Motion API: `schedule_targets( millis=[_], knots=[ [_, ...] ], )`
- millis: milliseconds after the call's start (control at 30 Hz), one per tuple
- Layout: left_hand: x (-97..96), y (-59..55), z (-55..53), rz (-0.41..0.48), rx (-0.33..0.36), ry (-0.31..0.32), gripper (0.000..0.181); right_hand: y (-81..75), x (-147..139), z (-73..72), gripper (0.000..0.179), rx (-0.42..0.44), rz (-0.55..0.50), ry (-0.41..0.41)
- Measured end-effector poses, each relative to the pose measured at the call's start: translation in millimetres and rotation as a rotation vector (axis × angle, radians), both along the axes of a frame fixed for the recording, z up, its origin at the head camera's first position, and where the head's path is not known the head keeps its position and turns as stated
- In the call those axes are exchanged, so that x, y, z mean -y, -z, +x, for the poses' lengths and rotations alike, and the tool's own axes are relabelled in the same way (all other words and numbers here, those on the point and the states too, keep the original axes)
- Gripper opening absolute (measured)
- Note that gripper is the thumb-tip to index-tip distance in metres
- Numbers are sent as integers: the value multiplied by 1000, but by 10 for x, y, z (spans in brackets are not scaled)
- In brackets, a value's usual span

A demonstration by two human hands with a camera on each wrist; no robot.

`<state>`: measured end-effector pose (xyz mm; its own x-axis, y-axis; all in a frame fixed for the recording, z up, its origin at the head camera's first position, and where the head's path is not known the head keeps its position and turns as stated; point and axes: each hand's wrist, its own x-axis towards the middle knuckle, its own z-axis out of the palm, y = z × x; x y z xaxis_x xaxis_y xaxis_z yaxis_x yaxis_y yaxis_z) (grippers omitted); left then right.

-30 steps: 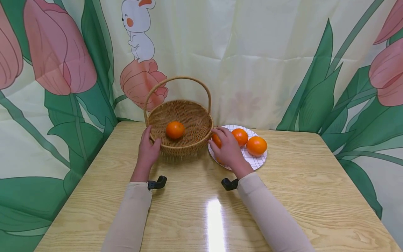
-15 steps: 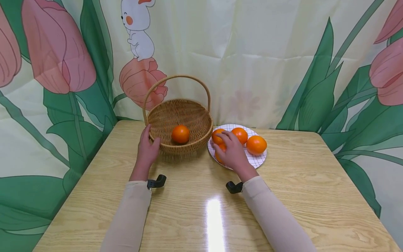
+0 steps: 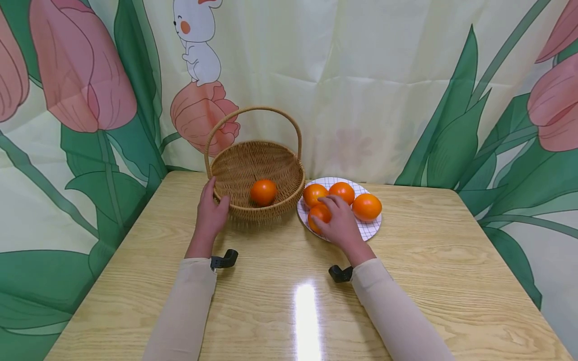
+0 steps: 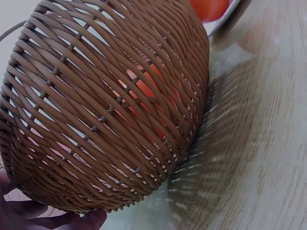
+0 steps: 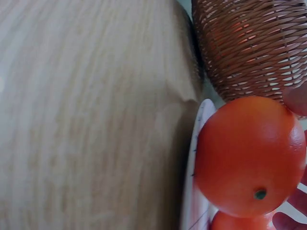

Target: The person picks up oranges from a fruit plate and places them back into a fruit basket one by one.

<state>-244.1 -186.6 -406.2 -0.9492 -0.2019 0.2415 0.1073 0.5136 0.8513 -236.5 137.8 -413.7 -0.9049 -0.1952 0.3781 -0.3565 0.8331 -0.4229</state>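
A wicker basket (image 3: 259,214) with a tall arched handle stands toward the back left, its mouth tipped forward, one orange (image 3: 264,192) inside. My left hand (image 3: 212,215) holds the basket's left side at the rim; in the left wrist view its fingertips (image 4: 93,219) lie along the woven wall (image 4: 96,105). To the right, my right hand (image 3: 342,223) is at the front orange (image 3: 318,218) on a plate, thumb and fingers around it. The right wrist view shows this orange (image 5: 249,158) with its green stem spot, thumb (image 5: 296,99) against its upper edge.
The white plate (image 3: 371,230) with a checked pattern sits right beside the basket. It also carries a left orange (image 3: 314,194), a back orange (image 3: 341,192) and a right orange (image 3: 367,207). A printed curtain (image 3: 361,100) hangs behind the wooden table (image 3: 253,311).
My right hand has drawn back from the basket's edge to the plate's front orange and closed around it. The orange in the basket has rolled to the right. My left hand has stayed put.
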Motion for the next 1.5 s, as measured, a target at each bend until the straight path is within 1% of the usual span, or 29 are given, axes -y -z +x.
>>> schedule_targets(
  millis=[167,500,800,1100,1267,1500],
  knots=[
    [2,-7,7,-4,0,-2,63,45,-13,17,53,19,-9,18],
    [7,-19,11,-9,11,-3,63,143,0,62,54,73,-29,31],
    [6,-16,20,-2,17,3,63,156,12,89,58,78,-43,18],
    [8,18,3,-20,-4,-4,63,140,7,119,58,93,-25,16],
    [11,8,3,-16,-2,1,64,114,6,133,58,76,-15,13],
    [20,11,-2,-12,8,7,63,61,25,128,59,2,-18,-11]
  ],
)
